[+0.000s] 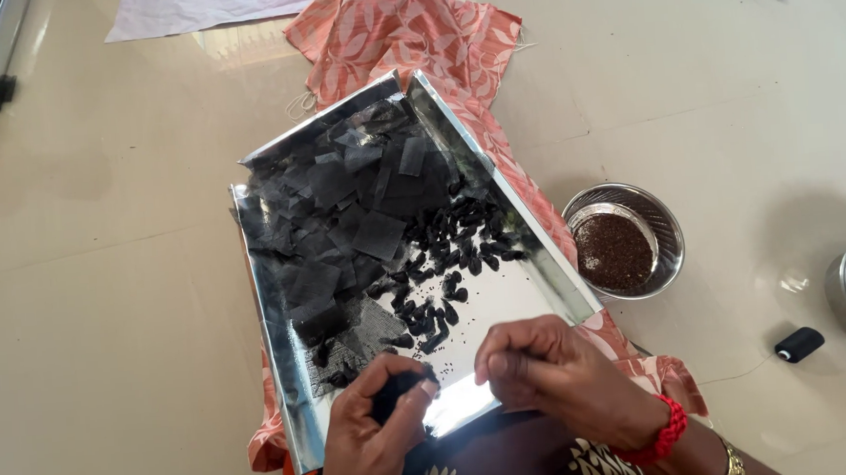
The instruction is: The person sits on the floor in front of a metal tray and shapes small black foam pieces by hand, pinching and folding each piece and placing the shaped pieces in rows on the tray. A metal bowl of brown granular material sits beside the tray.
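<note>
Head view. Left hand (371,431), lower centre of frame, fingers pinched around a small black bundle (393,391) at the near edge of a shiny steel tray (285,373). Right hand (548,367), just beside it, fingers curled inward, thumb tip near the left hand's fingertips; whether it grips anything, cannot tell. Red thread band (662,433) on the right wrist.

Tray sits mid-frame on orange patterned cloth (400,24). Black mesh squares (343,203) heaped in its upper left part; small black tied pouches (444,256) scattered centre to right. Steel bowl of dark seeds (624,245) right of tray. Black thread spool (798,344) on the floor, lower right.
</note>
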